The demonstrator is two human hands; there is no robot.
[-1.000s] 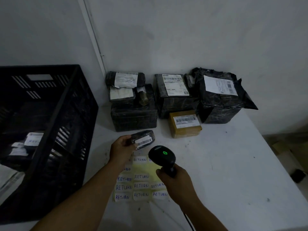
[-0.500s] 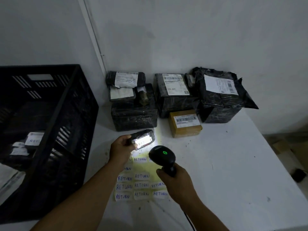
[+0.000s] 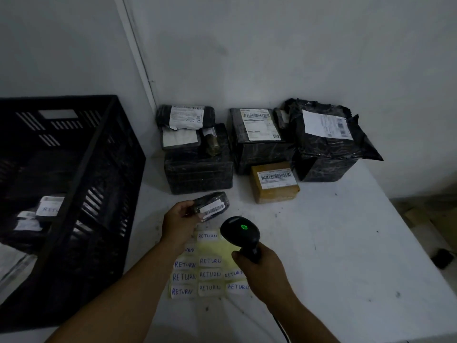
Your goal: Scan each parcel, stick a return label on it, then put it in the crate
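- While the left hand (image 3: 178, 222) pinches a small black parcel (image 3: 210, 205) by its left end at frame centre, barcode tilted toward the scanner, the right hand (image 3: 262, 268) stays out of contact with it.
- That right hand is wrapped round the handle of the scanner (image 3: 240, 233), just below and right of the parcel; a green light shows on its head.
- Judging by the one-handed pinch, the parcel looks light, and its wrap glossy, so probably slippery; holding it by the ends keeps the barcode clear.
- Return labels (image 3: 209, 274) lie on a yellow sheet on the table (image 3: 346, 243), under both wrists.
- At left stands the black crate (image 3: 103, 169), with labelled parcels inside.
- More parcels sit against the wall at upper centre, among them a brown box (image 3: 274, 182).
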